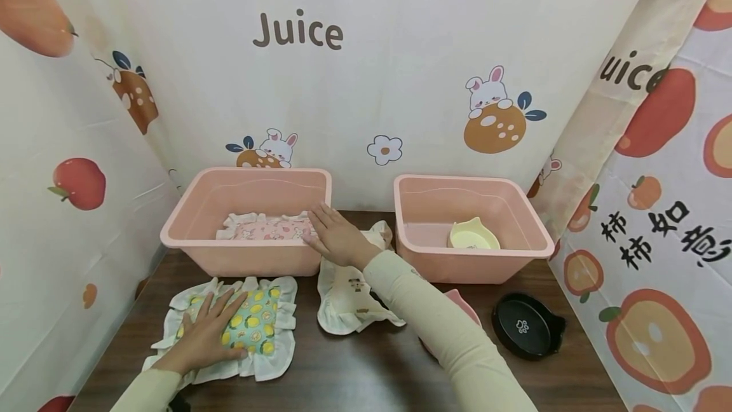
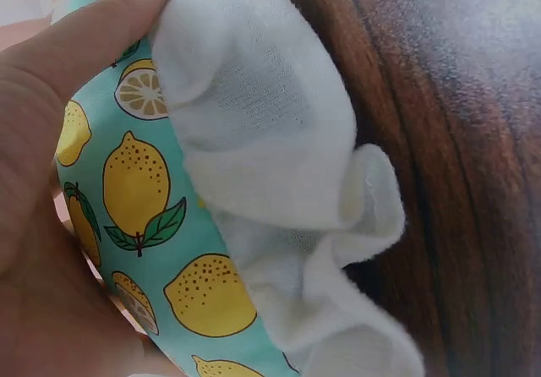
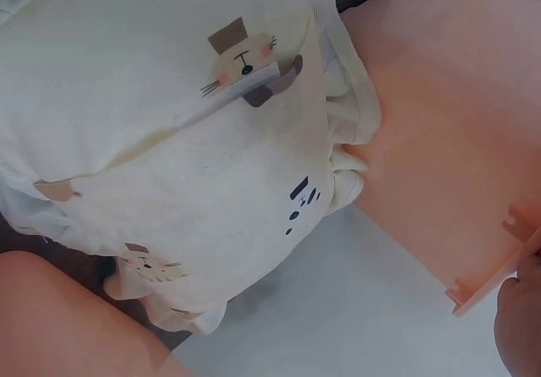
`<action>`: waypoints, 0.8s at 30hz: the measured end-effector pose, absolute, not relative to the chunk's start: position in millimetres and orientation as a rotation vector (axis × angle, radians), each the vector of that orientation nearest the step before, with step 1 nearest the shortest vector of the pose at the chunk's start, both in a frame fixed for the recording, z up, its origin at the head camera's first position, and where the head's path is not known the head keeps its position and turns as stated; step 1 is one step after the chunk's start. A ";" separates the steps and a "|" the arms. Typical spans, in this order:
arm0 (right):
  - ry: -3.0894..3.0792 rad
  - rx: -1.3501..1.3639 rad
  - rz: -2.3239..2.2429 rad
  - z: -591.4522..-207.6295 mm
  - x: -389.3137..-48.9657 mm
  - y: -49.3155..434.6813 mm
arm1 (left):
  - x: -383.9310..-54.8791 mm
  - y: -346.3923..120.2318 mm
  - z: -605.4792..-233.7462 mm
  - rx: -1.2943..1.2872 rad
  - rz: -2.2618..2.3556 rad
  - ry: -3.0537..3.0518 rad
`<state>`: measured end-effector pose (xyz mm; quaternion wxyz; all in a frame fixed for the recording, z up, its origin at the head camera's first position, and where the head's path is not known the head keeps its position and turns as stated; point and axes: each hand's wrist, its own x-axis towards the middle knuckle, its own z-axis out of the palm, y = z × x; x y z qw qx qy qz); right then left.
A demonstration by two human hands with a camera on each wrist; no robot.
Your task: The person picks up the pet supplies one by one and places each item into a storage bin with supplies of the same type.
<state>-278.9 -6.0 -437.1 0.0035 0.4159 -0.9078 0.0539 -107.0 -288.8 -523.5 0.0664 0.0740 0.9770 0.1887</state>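
A small teal cushion with a lemon print and white ruffled edge lies at the front left of the table. My left hand rests on it with its fingers spread; in the left wrist view the thumb lies along the lemon cloth. My right hand reaches over the right end of the left pink bin, fingers straight. Inside that bin sits a pink patterned cushion with white ruffles. Beneath the right hand and forearm, a cream cushion with animal faces is partly hidden.
A second pink bin stands at the back right with a pale yellow dish in it. A black dish with a paw print is at the right. The right sleeve mostly covers a pink dish. Printed curtains surround the table.
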 end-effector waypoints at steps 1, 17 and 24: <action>-2.843 1.302 0.166 -437.1 -278.9 -6.0 | -107.8 -288.7 -523.5 0.220 0.568 2.941; -2.836 1.290 0.162 -437.2 -278.4 -6.5 | -111.9 -287.3 -524.7 0.244 0.440 3.029; -2.836 1.283 0.102 -436.9 -278.2 -6.4 | -107.1 -286.5 -527.2 0.267 0.462 3.110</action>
